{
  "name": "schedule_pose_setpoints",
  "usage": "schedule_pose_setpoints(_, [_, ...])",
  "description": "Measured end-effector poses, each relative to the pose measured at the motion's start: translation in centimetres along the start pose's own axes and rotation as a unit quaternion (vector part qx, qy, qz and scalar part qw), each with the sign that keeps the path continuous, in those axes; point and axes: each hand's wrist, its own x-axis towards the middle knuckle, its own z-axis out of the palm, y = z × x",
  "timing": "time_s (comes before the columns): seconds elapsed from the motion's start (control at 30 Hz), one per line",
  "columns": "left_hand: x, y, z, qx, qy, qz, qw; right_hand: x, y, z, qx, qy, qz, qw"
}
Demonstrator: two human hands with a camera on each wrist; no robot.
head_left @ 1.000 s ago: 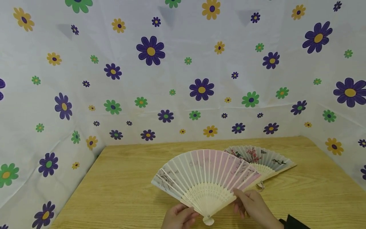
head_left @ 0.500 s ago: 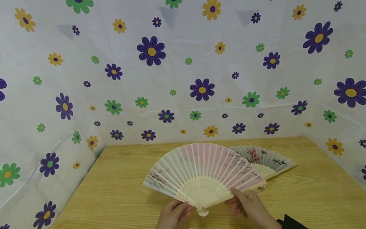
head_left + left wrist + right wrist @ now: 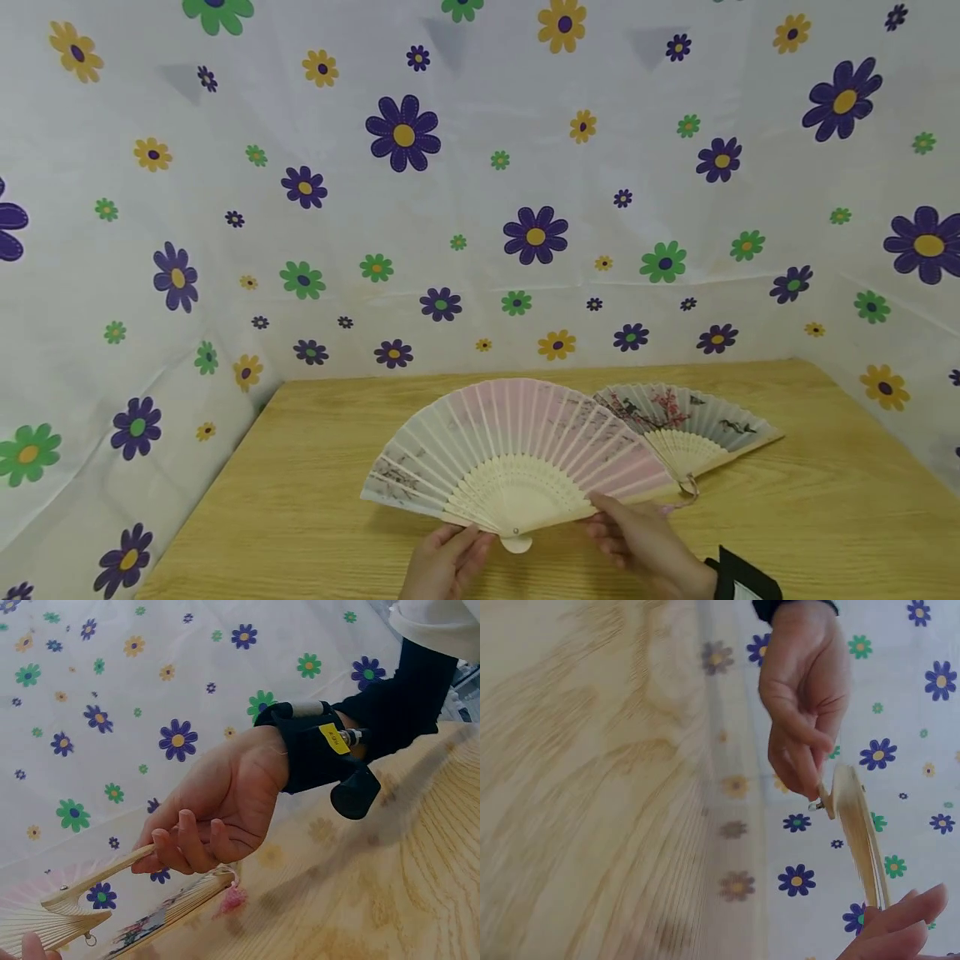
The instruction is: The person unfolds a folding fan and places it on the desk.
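Spread wide, a pink and pale grey folding fan [image 3: 517, 433] with pale ribs and a blossom print is held just above the table, pivot toward me. My left hand [image 3: 450, 560] pinches its left guard stick near the pivot. With thumb and fingers, my right hand [image 3: 637, 537] grips the right guard stick. In the left wrist view, my right hand [image 3: 217, 802] has its fingers curled at the end of one stick. In the right wrist view, my left hand [image 3: 802, 712] pinches near the fan's pivot end.
Behind the held fan lies a second open folding fan [image 3: 690, 417], grey with red blossoms, partly covered. A pink tassel [image 3: 234, 900] lies beside it. The wooden table [image 3: 300, 467] is bounded by white flower-printed cloth [image 3: 465, 192] at the back and sides.
The held fan has spread wider, both guard sticks swinging lower. It has shifted left, its pivot farther from me, and both hands have moved left with it.
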Motion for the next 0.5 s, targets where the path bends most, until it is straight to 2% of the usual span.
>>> schedule_pose_setpoints(0.1, [0.2, 0.8, -1.0, -0.017, 0.003, -0.002, 0.9998, 1.1, -0.2, 1.4, 0.015, 0.005, 0.001, 1.000])
schedule_pose_setpoints(0.27, [0.7, 2.6, -2.6, -0.052, 0.029, 0.012, 0.9981, 3.2, -0.8, 4.0, 0.047, -0.002, -0.011, 0.999])
schedule_pose_setpoints(0.4, [1.4, 3.4, -4.2, -0.051, 0.059, 0.029, 0.9966, 4.5, -0.9, 5.9, 0.059, -0.004, -0.020, 0.998])
schedule_pose_setpoints(0.5, [2.5, 3.7, -5.5, -0.033, 0.094, 0.041, 0.9942, 5.9, -0.9, 7.2, 0.077, 0.004, -0.015, 0.997])
